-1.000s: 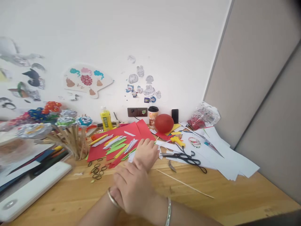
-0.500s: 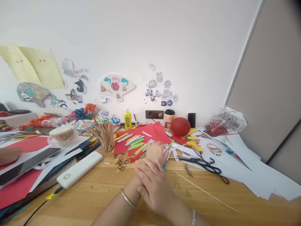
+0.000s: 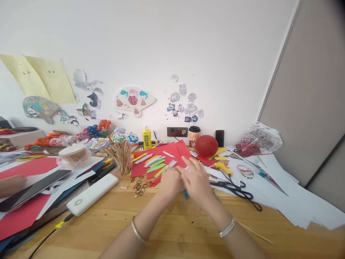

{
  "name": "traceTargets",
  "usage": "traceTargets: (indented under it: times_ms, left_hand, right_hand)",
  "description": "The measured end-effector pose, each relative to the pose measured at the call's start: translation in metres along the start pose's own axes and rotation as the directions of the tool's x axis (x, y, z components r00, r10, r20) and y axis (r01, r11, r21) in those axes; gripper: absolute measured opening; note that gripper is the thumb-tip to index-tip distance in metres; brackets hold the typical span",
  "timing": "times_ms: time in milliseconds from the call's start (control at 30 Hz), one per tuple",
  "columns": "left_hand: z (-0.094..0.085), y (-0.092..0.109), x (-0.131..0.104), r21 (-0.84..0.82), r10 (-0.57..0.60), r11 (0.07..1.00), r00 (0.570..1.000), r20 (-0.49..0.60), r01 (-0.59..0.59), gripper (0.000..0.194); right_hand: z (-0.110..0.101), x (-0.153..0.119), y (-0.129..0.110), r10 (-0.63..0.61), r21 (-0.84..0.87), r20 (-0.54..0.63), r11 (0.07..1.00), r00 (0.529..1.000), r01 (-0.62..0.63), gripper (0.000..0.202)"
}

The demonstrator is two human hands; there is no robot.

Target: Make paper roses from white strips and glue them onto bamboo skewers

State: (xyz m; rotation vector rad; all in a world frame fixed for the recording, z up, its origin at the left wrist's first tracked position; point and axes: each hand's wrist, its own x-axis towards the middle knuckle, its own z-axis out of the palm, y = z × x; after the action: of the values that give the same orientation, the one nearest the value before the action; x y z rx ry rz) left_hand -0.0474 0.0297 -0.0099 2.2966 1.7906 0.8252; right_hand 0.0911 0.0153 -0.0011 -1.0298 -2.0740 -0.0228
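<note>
My left hand [image 3: 171, 182] is curled above the table, near the strips of coloured paper; its fingertips and anything in them are hidden. Beside it, my right hand [image 3: 198, 183] has its fingers stretched forward and apart, the near edge meeting the left hand's fingers. A small blue piece [image 3: 186, 194] shows between the two hands, too little of it visible to name. Red paper sheets [image 3: 174, 151] with green strips [image 3: 156, 163] on top lie just beyond. Black scissors [image 3: 239, 190] sit right of my right hand, and several rubber bands [image 3: 138, 187] lie to the left.
A cup of wooden sticks [image 3: 122, 158], a yellow bottle [image 3: 147, 138], a paper cup [image 3: 194, 138] and a red balloon [image 3: 206, 145] stand toward the wall. A white power bank [image 3: 93, 194] lies left. Another person's hand [image 3: 12, 185] rests at far left. A thin stick [image 3: 256, 233] lies right.
My right hand has slid off the left wrist, moving forward and right, and its fingers have spread. My left hand has drawn back slightly toward me.
</note>
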Motion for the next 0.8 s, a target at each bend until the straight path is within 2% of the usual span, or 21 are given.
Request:
traceTargets:
  times_ms: [67, 133, 233, 267, 333, 367, 467, 533, 667, 800]
  left_hand:
    - [-0.007, -0.015, 0.004, -0.003, 0.002, 1.0, 1.0, 0.02, -0.002, 0.029]
    - [-0.009, -0.03, 0.006, -0.016, 0.009, 1.0, 0.999, 0.034, -0.008, 0.029]
    - [-0.003, -0.044, 0.006, -0.066, 0.073, 0.996, 0.993, 0.096, -0.067, 0.03]
    - [0.002, -0.046, 0.005, -0.086, 0.109, 0.991, 0.987, 0.12, -0.099, 0.033]
    - [0.013, -0.047, 0.001, -0.122, 0.17, 0.981, 0.975, 0.143, -0.153, 0.059]
    - [0.018, -0.047, -0.001, -0.133, 0.184, 0.977, 0.973, 0.143, -0.165, 0.065]
    - [0.03, -0.045, -0.006, -0.172, 0.203, 0.968, 0.971, 0.126, -0.18, 0.06]
    - [0.034, -0.043, -0.009, -0.207, 0.21, 0.961, 0.972, 0.102, -0.186, 0.055]
    - [0.034, -0.039, -0.012, -0.278, 0.201, 0.943, 0.979, 0.04, -0.182, 0.049]
    - [0.031, -0.033, -0.014, -0.316, 0.202, 0.928, 0.979, -0.011, -0.195, 0.04]
  right_hand:
    - [-0.006, 0.01, 0.034, 0.146, 0.009, -0.092, 0.989, 0.985, -0.146, 0.032]
    - [-0.007, 0.013, 0.059, 0.219, 0.013, -0.14, 0.976, 0.966, -0.219, 0.034]
    - [0.004, 0.005, 0.075, 0.251, 0.05, -0.133, 0.968, 0.959, -0.246, 0.031]
    - [0.011, 0.0, 0.075, 0.252, 0.067, -0.125, 0.967, 0.96, -0.245, 0.029]
    - [0.027, -0.008, 0.073, 0.249, 0.108, -0.106, 0.965, 0.963, -0.237, 0.027]
    - [0.034, -0.011, 0.071, 0.251, 0.129, -0.095, 0.963, 0.963, -0.238, 0.026]
    - [0.051, -0.018, 0.067, 0.258, 0.193, -0.049, 0.95, 0.965, -0.244, 0.021]
    - [0.054, -0.021, 0.063, 0.264, 0.244, -0.004, 0.936, 0.965, -0.255, 0.019]
    - [0.051, -0.024, 0.055, 0.279, 0.357, 0.088, 0.887, 0.956, -0.291, 0.022]
    - [0.048, -0.025, 0.052, 0.288, 0.44, 0.125, 0.842, 0.95, -0.313, 0.024]
